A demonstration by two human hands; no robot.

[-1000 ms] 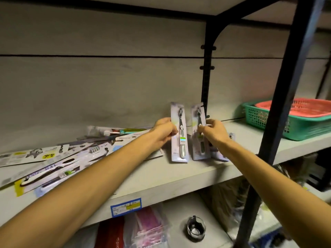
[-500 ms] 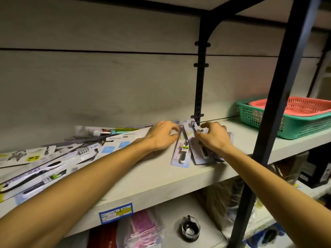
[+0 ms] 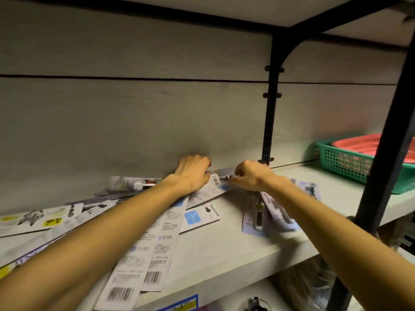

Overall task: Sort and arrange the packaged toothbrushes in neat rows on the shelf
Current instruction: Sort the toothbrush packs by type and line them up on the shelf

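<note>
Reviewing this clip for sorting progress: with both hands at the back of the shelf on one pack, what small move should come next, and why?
Probably draw that toothbrush pack forward and lay it beside the two packs lying flat near the shelf front. The left hand rests on it and the right hand pinches its end by the back wall, while the pile on the left lies overlapped and askew.

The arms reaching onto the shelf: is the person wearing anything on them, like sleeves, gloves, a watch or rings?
Nothing that shows. Both forearms are bare from the frame's bottom edge up to the wrists, with no sleeve in view. The left hand and the right hand wear no gloves, and neither wrist carries a watch or band. No ring shows on the visible knuckles, though the fingertips are hidden and slightly blurred.
</note>
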